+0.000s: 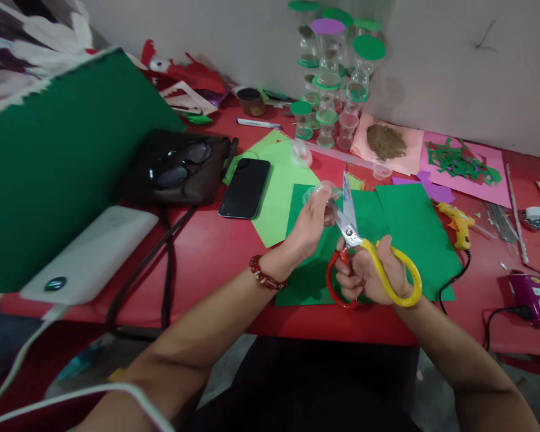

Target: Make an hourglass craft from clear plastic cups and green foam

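My right hand point(371, 273) grips the scissors point(351, 235), which have one red and one yellow handle. Their blades stand apart and point up and away from me. My left hand point(312, 222), with a beaded bracelet point(266, 273) at the wrist, holds a small clear plastic cup point(326, 191) beside the blades; its outline is partly hidden by the fingers. Both hands are above dark green sheets point(306, 276) on the red table point(216, 264). A light green sheet point(276, 207) lies left of them, with a black phone point(246, 188) partly on it.
Stacked clear cups point(327, 114) with green and purple discs stand by the wall. Brown material point(386, 141) and green shreds point(463, 161) lie on pink sheets. A yellow glue gun point(459, 225) is at right; a dark bag point(180, 174) with glasses and a white device point(92, 252) at left.
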Action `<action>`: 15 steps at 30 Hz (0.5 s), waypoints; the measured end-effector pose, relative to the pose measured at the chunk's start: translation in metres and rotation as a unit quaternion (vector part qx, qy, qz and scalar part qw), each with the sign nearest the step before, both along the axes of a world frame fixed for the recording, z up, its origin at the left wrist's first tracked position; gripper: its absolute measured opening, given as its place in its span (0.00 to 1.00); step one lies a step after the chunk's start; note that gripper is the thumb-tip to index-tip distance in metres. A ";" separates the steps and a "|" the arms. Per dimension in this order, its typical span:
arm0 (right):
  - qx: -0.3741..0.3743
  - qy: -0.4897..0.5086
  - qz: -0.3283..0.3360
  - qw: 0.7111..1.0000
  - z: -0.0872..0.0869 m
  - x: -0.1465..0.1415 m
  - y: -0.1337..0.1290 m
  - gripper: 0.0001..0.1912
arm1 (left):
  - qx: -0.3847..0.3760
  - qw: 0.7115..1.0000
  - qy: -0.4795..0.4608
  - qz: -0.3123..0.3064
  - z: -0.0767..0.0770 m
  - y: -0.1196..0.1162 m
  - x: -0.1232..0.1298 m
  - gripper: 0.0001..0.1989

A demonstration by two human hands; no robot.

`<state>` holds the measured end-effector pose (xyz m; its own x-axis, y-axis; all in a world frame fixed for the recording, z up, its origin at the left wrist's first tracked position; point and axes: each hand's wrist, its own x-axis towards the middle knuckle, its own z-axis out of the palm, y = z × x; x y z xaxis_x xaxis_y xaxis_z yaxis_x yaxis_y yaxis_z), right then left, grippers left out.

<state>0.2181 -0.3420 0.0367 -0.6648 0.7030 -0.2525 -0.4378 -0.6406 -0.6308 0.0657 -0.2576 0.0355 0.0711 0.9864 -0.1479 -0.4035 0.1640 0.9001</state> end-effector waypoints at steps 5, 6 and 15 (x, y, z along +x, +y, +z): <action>0.006 -0.011 -0.009 1.000 -0.001 0.000 0.000 0.41 | -0.024 0.999 -0.031 0.000 0.009 -0.001 0.000 0.20; 0.007 -0.018 -0.014 1.000 0.000 0.000 0.000 0.41 | -0.047 0.998 -0.046 -0.008 0.013 0.000 -0.002 0.21; 0.026 -0.035 -0.028 0.999 0.002 0.000 0.000 0.39 | -0.178 0.966 -0.164 -0.086 0.021 0.015 -0.018 0.31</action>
<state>0.2185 -0.3418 0.0383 -0.6065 0.7518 -0.2588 -0.4258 -0.5820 -0.6929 0.0474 -0.2423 0.0568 0.3308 0.8462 -0.4177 -0.5969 0.5304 0.6019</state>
